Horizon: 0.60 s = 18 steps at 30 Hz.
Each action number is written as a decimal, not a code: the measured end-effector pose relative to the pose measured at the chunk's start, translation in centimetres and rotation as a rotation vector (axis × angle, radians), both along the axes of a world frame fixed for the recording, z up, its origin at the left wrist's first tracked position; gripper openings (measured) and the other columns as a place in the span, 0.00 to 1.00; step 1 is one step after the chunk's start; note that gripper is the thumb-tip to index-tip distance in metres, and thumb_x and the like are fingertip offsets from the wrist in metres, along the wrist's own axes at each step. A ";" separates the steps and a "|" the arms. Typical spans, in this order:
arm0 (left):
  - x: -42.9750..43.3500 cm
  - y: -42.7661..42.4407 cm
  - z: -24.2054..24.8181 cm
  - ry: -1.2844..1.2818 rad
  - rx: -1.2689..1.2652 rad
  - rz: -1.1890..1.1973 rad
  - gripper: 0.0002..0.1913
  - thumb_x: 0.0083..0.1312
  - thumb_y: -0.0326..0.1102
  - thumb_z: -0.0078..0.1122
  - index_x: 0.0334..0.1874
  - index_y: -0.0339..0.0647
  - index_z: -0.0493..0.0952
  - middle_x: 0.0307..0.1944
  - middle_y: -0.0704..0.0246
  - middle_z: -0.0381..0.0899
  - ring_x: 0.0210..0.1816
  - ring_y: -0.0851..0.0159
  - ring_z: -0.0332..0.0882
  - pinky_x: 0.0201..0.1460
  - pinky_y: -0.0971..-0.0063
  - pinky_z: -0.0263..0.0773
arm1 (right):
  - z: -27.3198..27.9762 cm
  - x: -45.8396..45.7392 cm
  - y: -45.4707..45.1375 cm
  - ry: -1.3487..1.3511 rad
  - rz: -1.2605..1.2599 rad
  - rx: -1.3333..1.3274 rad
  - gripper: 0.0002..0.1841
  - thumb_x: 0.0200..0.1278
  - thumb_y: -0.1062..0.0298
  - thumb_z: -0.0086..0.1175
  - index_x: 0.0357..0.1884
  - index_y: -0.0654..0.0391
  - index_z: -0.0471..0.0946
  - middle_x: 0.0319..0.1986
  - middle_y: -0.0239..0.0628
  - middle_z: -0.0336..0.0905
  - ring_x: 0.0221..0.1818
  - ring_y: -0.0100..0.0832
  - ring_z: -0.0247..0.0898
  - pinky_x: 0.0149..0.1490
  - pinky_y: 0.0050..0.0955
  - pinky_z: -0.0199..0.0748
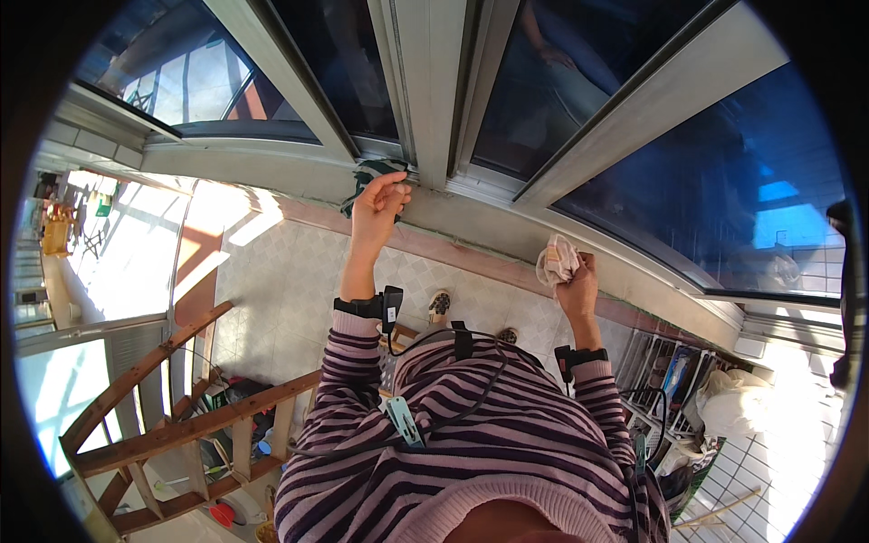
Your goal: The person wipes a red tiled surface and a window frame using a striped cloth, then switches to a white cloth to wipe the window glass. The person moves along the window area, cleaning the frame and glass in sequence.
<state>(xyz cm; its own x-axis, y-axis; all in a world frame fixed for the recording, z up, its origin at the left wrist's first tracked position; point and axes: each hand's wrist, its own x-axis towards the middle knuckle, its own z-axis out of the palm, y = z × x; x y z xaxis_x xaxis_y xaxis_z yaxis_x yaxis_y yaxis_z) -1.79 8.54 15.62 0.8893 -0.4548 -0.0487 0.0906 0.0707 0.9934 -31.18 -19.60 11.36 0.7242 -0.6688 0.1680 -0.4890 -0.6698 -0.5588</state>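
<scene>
My left hand point(380, 207) is at the window sill point(468, 216), its fingers curled over a dark green and white cloth point(366, 175). The cloth is bunched against the foot of the window frame point(434, 88), partly behind the hand, and whether the fingers grip it cannot be seen. Farther right, my right hand point(580, 285) is closed around a crumpled pale cloth point(558, 261) with pinkish-orange stripes, held at the sill's near edge. Dark window panes point(706, 197) rise beyond both hands.
A wooden ladder point(197, 441) leans at lower left, above assorted items on the floor. At right stands a white wire rack point(655, 380) with things in it, beside a pale bag point(733, 404). Black cables point(468, 407) run from my wrist straps across my sweater. Tiled floor point(292, 271) lies far below.
</scene>
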 end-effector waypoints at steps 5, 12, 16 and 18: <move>-0.4 1.9 0.0 0.033 0.092 0.242 0.13 0.76 0.32 0.60 0.60 0.42 0.81 0.43 0.72 0.87 0.42 0.76 0.83 0.46 0.83 0.74 | 1.9 -3.3 -2.5 -0.158 -0.021 0.092 0.18 0.56 0.70 0.68 0.51 0.57 0.84 0.48 0.45 0.80 0.48 0.49 0.81 0.51 0.40 0.79; -4.3 -7.0 5.7 -0.193 -0.044 -0.084 0.16 0.74 0.33 0.64 0.62 0.39 0.79 0.49 0.71 0.86 0.46 0.76 0.82 0.49 0.80 0.75 | 11.5 2.0 -2.6 -0.552 -0.102 -0.035 0.31 0.53 0.76 0.69 0.61 0.61 0.71 0.51 0.45 0.75 0.45 0.51 0.79 0.50 0.40 0.79; -6.4 -13.1 9.7 -0.413 -0.049 -0.141 0.23 0.70 0.33 0.69 0.66 0.38 0.78 0.59 0.64 0.83 0.57 0.68 0.81 0.51 0.78 0.77 | 17.3 4.6 -2.2 -0.682 -0.076 -0.298 0.32 0.42 0.82 0.71 0.55 0.56 0.76 0.52 0.43 0.72 0.45 0.47 0.78 0.48 0.37 0.79; -7.1 -15.0 11.1 -0.506 -0.042 -0.128 0.25 0.68 0.33 0.70 0.67 0.35 0.76 0.61 0.60 0.81 0.60 0.62 0.81 0.58 0.70 0.79 | 18.9 5.9 -1.2 -0.719 -0.017 -0.332 0.27 0.39 0.84 0.69 0.47 0.53 0.82 0.52 0.43 0.73 0.46 0.45 0.78 0.47 0.36 0.79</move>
